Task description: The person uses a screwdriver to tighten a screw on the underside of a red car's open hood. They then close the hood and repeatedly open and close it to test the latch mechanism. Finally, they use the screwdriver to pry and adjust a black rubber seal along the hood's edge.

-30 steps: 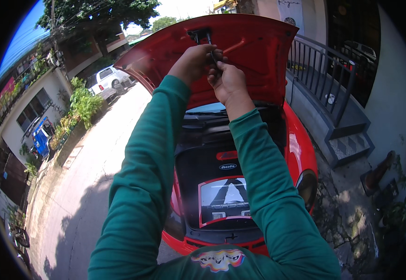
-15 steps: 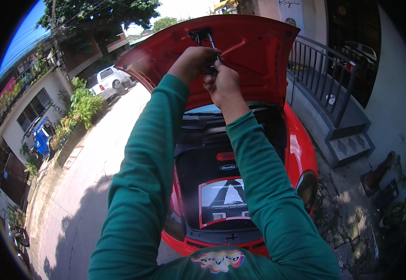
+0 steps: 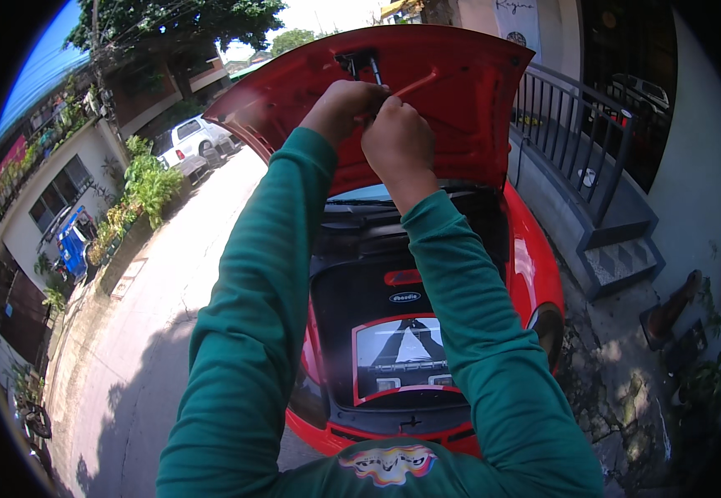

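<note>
Both my arms reach up under the raised red hood [image 3: 460, 100] of a car. A slim silver-and-dark rod [image 3: 377, 70] hangs from a black bracket [image 3: 348, 62] on the hood's underside. My left hand [image 3: 345, 108] is closed around the rod's lower part. My right hand [image 3: 398, 145] is closed just beside it on the same rod, its back toward me, with fingertips hidden. Below them is the car's open front compartment [image 3: 336, 286], with a dark lining and a red-edged panel [image 3: 402, 353].
A pale road [image 3: 128, 357] runs along the left, with a white vehicle [image 3: 186, 141], plants [image 3: 149, 187] and a blue vehicle [image 3: 74, 241]. On the right are a dark railing [image 3: 593, 141], a step [image 3: 618, 257], a wall and broken paving [image 3: 609, 390].
My right hand has turned so its back faces me and its fingers have curled in out of sight. My left hand has shifted only slightly. The hood stays raised.
</note>
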`<state>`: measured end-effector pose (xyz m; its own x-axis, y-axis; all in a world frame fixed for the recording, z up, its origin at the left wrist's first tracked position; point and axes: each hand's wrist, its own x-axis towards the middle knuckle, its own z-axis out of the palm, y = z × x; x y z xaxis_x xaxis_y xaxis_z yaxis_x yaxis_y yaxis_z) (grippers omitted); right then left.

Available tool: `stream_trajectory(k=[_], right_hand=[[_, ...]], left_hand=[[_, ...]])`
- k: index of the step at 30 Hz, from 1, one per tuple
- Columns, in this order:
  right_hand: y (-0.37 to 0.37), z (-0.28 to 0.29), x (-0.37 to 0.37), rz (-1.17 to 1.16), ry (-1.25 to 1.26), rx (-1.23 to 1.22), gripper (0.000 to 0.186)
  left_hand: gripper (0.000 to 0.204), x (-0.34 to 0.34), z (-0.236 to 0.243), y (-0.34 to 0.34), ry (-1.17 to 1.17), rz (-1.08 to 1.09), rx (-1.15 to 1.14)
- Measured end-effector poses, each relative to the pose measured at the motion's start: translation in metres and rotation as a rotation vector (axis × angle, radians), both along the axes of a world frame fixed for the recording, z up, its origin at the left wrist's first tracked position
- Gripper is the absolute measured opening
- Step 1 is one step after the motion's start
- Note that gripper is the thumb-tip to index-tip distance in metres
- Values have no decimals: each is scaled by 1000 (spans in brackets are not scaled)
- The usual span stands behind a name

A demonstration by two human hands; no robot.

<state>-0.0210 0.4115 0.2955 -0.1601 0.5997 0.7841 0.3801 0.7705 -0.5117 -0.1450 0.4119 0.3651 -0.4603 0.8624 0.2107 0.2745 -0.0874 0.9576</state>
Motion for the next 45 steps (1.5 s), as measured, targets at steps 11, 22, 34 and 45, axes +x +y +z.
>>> stream_trajectory(k=[11, 22, 34, 45], right_hand=[[57, -26, 0, 1610, 936, -1112, 12], [15, -10, -13, 65, 106, -1, 32], [37, -9, -42, 709, 790, -389, 12], [7, -51, -41, 1021, 896, -669, 24]], left_hand=[[22, -1, 3, -1, 62, 2, -83], [24, 8, -1, -8, -52, 1, 27], [23, 3, -8, 4, -124, -69, 38], [25, -13, -32, -20, -62, -163, -121]])
